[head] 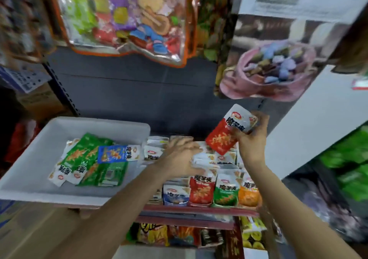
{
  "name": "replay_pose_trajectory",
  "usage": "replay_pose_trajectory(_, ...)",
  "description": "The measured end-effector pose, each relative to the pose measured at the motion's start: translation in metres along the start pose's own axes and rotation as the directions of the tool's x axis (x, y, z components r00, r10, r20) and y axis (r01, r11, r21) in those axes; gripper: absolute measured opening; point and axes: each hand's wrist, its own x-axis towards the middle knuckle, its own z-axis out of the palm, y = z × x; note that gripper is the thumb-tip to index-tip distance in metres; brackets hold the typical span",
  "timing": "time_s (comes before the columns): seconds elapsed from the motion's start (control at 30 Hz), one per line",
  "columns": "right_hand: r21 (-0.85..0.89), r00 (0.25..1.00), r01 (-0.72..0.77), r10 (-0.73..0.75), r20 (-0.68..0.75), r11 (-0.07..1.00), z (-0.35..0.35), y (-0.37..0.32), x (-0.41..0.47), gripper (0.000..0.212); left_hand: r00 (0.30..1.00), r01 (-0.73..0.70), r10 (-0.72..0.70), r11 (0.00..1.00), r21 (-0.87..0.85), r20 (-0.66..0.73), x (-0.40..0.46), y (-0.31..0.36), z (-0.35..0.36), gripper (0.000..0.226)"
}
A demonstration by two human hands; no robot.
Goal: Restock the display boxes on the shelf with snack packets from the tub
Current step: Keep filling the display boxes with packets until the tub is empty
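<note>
Hands are split: a red packet, likely light, soft and slippery, is gripped by the right hand at its edges above the boxes, while the left hand, fingers spread, presses packets at 3 o'clock of the tub.

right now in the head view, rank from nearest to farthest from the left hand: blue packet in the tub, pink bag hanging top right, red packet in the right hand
1. red packet, just right of the left hand.
2. blue packet, left, in the white tub.
3. pink bag, hanging up right.
</note>
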Motion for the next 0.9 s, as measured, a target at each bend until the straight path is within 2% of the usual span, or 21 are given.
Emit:
replay_pose_trajectory(0.1,0.017,1.000,-0.005,0.005,-0.006,1.000,-0.004,0.007,0.002,0.048,0.999,0.011,-0.011,1.000,0.018,0.038,-0.001,0.004,0.004,0.075)
replay_pose_trajectory(0.3,0.015,0.984,-0.077,0.073,0.162,0.997,0.007,0.029,-0.001,0.046,0.997,0.033,-0.044,0.983,-0.178,-0.060,0.001,0.012,0.004,0.043)
replay_pose_trajectory(0.4,-0.085,0.952,-0.084,0.105,0.288,0.993,0.009,0.037,-0.003,0.038,0.994,0.030,-0.050,0.977,-0.212,-0.093,0.000,0.013,0.006,0.037)
replay_pose_trajectory(0.53,-0.313,0.883,-0.023,0.166,0.438,0.949,0.007,0.049,-0.002,0.009,0.991,0.064,-0.091,0.966,-0.252,-0.098,-0.004,0.012,0.010,0.042)
replay_pose_trajectory(0.67,-0.407,0.861,0.026,0.187,0.474,0.913,0.003,0.048,-0.002,0.015,0.990,0.082,-0.106,0.968,-0.238,-0.088,-0.005,0.012,0.011,0.044)
replay_pose_trajectory(0.8,-0.521,0.767,0.107,0.263,0.585,0.847,0.008,0.044,0.000,0.031,0.990,0.089,-0.110,0.969,-0.229,-0.082,-0.004,0.012,0.010,0.046)
replay_pose_trajectory(0.9,-0.600,0.735,0.145,0.321,0.597,0.786,0.015,0.039,0.003,0.020,0.992,0.086,-0.105,0.972,-0.218,-0.075,-0.007,0.011,0.009,0.048)
